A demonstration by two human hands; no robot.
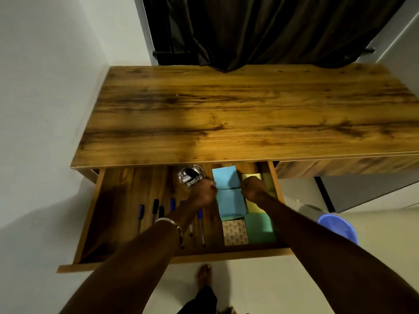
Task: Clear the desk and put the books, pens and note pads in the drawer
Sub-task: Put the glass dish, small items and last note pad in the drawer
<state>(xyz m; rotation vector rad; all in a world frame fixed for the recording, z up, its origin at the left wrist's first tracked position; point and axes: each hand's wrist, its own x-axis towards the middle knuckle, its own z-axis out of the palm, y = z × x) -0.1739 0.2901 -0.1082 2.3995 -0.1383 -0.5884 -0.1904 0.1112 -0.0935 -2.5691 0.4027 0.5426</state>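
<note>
Head view looks down on the wooden desk (238, 114), with its drawer (95, 214) pulled out toward the person. All places below are relative to this drawer. Several pens (200, 225) lie on its floor left of centre, long axes running front to back, caps toward the desk. A clear glass container (190, 176) holding small dark and white items sits at the back, centre. Right of centre, 2 blue note pads (226, 177) lie one behind the other; a yellow pad (257, 207) lies against the right wall, a green pad (259, 227) and a patterned pad (234, 232) at the front right. The left hand (203, 192), fingers curled, pinches the blue pads' left edge. The right hand (252, 189) pinches their right edge.
</note>
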